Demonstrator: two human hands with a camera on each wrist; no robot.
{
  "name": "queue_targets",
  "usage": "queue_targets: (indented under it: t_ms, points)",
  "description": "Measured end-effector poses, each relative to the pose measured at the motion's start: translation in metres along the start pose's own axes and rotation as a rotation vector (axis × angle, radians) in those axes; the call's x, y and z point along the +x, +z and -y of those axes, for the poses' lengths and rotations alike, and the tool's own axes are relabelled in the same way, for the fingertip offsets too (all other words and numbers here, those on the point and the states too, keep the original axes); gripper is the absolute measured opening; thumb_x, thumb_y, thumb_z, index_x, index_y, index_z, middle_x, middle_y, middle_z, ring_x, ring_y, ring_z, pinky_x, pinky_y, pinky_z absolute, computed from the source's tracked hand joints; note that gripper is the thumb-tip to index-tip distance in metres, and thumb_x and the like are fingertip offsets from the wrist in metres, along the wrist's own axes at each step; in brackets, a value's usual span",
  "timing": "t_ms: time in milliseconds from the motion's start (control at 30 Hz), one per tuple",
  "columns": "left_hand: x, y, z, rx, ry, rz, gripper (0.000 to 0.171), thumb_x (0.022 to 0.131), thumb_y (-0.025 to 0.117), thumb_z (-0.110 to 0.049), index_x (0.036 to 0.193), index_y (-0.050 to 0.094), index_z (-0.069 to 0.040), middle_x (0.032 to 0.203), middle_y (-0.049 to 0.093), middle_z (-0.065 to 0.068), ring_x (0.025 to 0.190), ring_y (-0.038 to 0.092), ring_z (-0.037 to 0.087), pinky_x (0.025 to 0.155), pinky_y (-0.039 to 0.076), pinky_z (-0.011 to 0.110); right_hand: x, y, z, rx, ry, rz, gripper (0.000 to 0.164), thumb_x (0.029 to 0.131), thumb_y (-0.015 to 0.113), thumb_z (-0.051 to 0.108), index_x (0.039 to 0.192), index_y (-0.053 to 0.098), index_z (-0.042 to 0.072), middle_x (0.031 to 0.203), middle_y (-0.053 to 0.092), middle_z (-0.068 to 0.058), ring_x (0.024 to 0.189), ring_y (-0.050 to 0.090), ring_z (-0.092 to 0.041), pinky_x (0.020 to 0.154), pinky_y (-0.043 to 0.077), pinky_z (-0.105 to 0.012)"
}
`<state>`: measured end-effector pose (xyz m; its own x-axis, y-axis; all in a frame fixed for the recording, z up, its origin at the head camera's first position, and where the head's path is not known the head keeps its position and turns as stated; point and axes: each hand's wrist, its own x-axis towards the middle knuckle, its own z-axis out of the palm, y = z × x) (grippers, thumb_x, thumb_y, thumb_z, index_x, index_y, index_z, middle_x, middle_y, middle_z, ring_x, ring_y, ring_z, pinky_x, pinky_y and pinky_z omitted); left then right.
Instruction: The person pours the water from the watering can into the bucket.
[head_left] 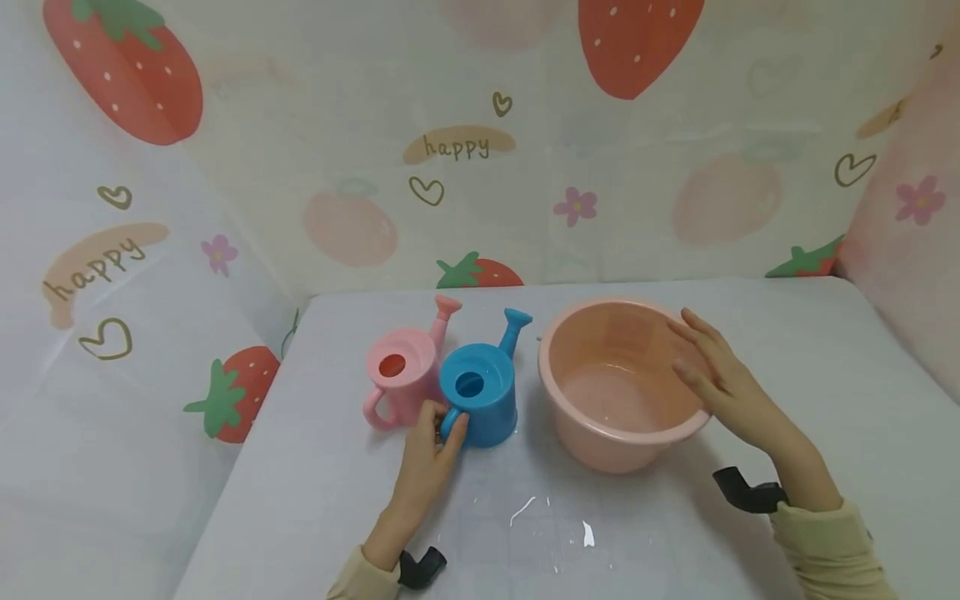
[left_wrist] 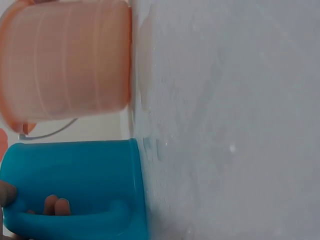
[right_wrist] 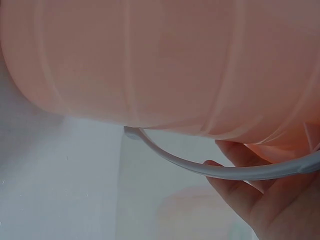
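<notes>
Since the left hand (head_left: 431,458) has thumb and fingers pinched round its handle, start with the blue watering can (head_left: 491,417): upright on the desk (head_left: 300,500), 6 o'clock in the head view, spout aiming at 1. Its far end is cut off in the left wrist shot, and most of those fingers are hidden behind the handle. Pink watering can (head_left: 408,396) sits at its 9 o'clock, partly blocked by the blue one, so can't tell if they touch. At 3 o'clock there's the pink bucket (head_left: 611,454), and the right hand (head_left: 731,387) is at its 2–3 o'clock rim, fingers extended; contact's hard to make out. The bucket's grey bail (right_wrist: 220,172) only really shows in the wrist views. Backdrop (head_left: 637,150) reads "happy" at 12 and 9 o'clock; the patch at 2 isn't legible. Top strawberries get cropped.
</notes>
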<state>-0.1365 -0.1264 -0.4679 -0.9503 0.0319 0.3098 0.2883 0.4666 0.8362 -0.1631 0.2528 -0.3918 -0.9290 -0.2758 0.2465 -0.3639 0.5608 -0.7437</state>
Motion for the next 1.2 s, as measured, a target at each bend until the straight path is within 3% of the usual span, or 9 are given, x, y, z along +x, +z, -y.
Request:
queue_targets:
  t_ms: [300, 567, 933, 1100, 1200]
  points:
    - [-0.001, 0.005, -0.003, -0.066, -0.078, 0.041, 0.019, 0.096, 0.051, -0.025, 0.087, 0.045, -0.009, 0.071, 0.045, -0.002, 0.072, 0.048, 0.012, 0.063, 0.038, 0.019, 0.0, 0.001, -0.002, 0.013, -0.015, -0.014, 0.05, 0.096, 0.05, 0.018, 0.143, 0.034, 0.018, 0.154, 0.013, -0.002, 0.14, 0.011, -0.031, 0.097, 0.02, -0.071]
    - [-0.004, 0.0, -0.034, -0.123, -0.087, 0.035, 0.018, 0.098, 0.045, -0.013, 0.083, 0.042, -0.004, 0.07, 0.039, -0.002, 0.07, 0.042, 0.009, 0.064, 0.035, 0.02, 0.0, 0.003, -0.003, 0.004, -0.005, -0.018, 0.04, 0.096, 0.05, 0.019, 0.135, 0.043, 0.011, 0.153, 0.015, 0.0, 0.142, 0.009, -0.023, 0.099, 0.021, -0.069]
    - [-0.003, 0.012, 0.0, -0.229, -0.146, -0.02, 0.023, 0.099, 0.045, -0.024, 0.083, 0.042, -0.006, 0.074, 0.04, 0.0, 0.075, 0.044, 0.013, 0.068, 0.036, 0.022, 0.002, 0.003, -0.004, 0.016, -0.006, -0.016, 0.034, 0.096, 0.05, 0.019, 0.128, 0.049, 0.009, 0.153, 0.015, -0.002, 0.142, 0.01, -0.025, 0.099, 0.02, -0.069]
    - [-0.003, 0.012, 0.0, -0.259, -0.15, -0.043, 0.023, 0.099, 0.044, -0.021, 0.083, 0.043, -0.004, 0.073, 0.039, 0.0, 0.075, 0.042, 0.014, 0.068, 0.034, 0.023, 0.001, 0.003, -0.002, 0.023, -0.006, -0.012, 0.035, 0.096, 0.05, 0.018, 0.129, 0.049, 0.009, 0.154, 0.013, -0.004, 0.142, 0.01, -0.028, 0.098, 0.019, -0.07]
    - [-0.004, 0.008, -0.012, -0.261, -0.145, -0.048, 0.02, 0.098, 0.044, -0.014, 0.083, 0.043, -0.002, 0.072, 0.038, -0.001, 0.075, 0.042, 0.013, 0.069, 0.034, 0.023, 0.0, 0.002, -0.001, 0.03, -0.02, -0.007, 0.037, 0.096, 0.049, 0.017, 0.131, 0.047, 0.008, 0.154, 0.013, -0.005, 0.142, 0.009, -0.029, 0.098, 0.019, -0.071]
